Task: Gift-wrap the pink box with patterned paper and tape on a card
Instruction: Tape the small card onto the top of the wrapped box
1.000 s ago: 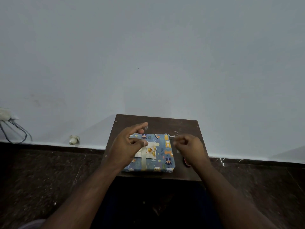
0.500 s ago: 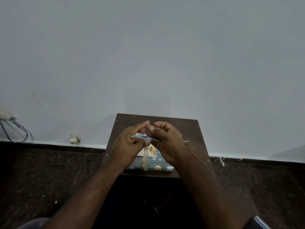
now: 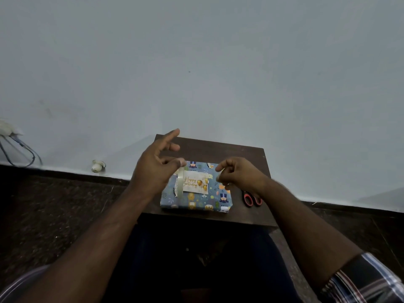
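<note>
The box [image 3: 196, 201], wrapped in blue patterned paper, lies on a small brown table [image 3: 229, 149]. A white "Happy Birthday" card [image 3: 195, 182] rests on top of it. My left hand [image 3: 155, 169] hovers over the box's left side and pinches a clear tape roll [image 3: 180, 183] between thumb and finger. The roll hangs down by the card's left edge, and the other fingers point away. Over the box's right side, my right hand [image 3: 240, 173] pinches a small pale bit of tape [image 3: 219, 177] in curled fingers.
Red-handled scissors [image 3: 251, 199] lie on the table to the right of the box, partly under my right wrist. A grey wall stands just behind the table. A small white object [image 3: 98, 166] and cables [image 3: 19, 149] are at the wall's foot on the left.
My right hand met my left hand at the tape roll, then drew back to the right with its fingers pinched. My left hand rose slightly with the roll and uncovered the card.
</note>
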`<state>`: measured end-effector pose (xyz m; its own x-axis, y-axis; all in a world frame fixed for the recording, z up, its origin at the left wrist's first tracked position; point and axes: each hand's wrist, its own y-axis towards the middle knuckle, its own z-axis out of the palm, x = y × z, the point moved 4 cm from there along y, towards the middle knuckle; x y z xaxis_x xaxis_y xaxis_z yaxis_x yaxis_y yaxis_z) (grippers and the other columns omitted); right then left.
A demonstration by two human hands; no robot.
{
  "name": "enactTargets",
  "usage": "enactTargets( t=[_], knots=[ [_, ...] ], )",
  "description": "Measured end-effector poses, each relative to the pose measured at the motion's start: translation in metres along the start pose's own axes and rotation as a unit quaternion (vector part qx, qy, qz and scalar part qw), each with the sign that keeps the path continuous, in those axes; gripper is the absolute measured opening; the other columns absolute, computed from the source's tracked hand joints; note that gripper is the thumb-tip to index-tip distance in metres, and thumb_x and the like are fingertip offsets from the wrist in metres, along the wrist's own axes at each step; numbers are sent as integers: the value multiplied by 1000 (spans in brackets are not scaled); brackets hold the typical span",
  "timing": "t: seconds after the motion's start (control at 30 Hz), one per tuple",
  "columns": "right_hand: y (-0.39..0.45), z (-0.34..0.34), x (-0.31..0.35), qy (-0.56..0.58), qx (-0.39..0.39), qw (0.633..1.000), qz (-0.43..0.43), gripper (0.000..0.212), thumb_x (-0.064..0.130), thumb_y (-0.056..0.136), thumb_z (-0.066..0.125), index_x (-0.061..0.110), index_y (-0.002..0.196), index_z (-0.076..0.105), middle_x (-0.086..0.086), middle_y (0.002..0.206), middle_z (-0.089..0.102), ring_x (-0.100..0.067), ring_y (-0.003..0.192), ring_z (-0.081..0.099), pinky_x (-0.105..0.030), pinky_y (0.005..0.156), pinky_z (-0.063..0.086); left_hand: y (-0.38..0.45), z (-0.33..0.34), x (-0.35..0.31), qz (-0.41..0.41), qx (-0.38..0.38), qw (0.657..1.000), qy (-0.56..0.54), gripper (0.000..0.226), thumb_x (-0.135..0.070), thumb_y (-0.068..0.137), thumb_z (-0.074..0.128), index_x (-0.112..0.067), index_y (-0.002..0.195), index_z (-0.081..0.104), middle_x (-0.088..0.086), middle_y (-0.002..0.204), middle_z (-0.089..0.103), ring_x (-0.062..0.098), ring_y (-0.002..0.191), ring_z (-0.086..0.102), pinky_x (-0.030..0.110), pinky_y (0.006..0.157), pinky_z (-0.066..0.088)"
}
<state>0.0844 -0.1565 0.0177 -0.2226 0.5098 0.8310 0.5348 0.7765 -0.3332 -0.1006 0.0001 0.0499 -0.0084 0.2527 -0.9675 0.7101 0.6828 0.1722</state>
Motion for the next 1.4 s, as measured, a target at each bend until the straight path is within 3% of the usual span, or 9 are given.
enactTargets(
  t=[0.13,0.3,0.67,0.8,1.0,1.23,1.3,1.4],
  knots=[
    [15,18,-8,-91,76,993,10,32,2,85,76,8,111,59,-18,85,71,-28,75,68,-45,78,59,-1,-3,1,-7,-11,1000,-8,67,-2,87,75,-47,131,54,-4,111,63,2,73,67,10,58,48],
    [30,30,-5,-178,125,976,18,39,7,85,76,14,118,55,-1,83,68,-15,73,64,-29,66,53,-2,-3,0,-7,-13,1000,-1,65,-2,88,74,-42,134,54,-5,110,62,-4,70,65,7,55,46],
    [46,43,-9,-286,141,947,24,39,16,85,77,25,111,50,4,92,61,-17,85,59,-32,72,51,-1,-3,0,-11,-11,1000,13,66,-2,88,74,-36,141,53,-4,112,62,-3,73,68,4,67,47],
    [45,46,-5,-326,135,935,21,41,21,84,78,21,116,53,3,99,59,-15,86,56,-24,60,44,-2,-4,0,-13,-11,1000,17,65,-2,89,74,-37,140,53,-5,112,62,-3,75,68,4,67,47],
    [48,49,-10,-371,113,921,37,42,21,82,80,19,113,52,-2,108,59,-15,84,56,-24,53,44,-2,-4,0,-10,-11,1000,23,65,-4,88,75,-38,140,53,-6,111,62,0,79,69,5,70,48],
    [51,51,-1,-443,80,892,38,64,34,74,87,9,122,53,-7,116,63,-21,97,56,-30,69,47,-2,-4,0,-16,-11,999,26,65,-4,89,74,-34,142,53,-6,111,62,-3,78,67,1,66,45],
    [51,47,-3,-445,72,891,54,64,36,71,89,8,120,57,-6,110,67,-21,96,63,-34,78,55,-2,-4,-1,-16,-10,1000,19,65,-3,89,74,-35,142,53,-4,112,62,-3,78,68,2,65,46],
    [51,40,-9,-379,76,915,117,57,28,73,89,5,115,58,-7,94,70,-21,83,74,-41,79,62,-1,-4,-1,-17,-9,1000,18,65,-2,89,74,-34,142,53,-5,111,62,-1,78,68,3,65,46]
  ],
)
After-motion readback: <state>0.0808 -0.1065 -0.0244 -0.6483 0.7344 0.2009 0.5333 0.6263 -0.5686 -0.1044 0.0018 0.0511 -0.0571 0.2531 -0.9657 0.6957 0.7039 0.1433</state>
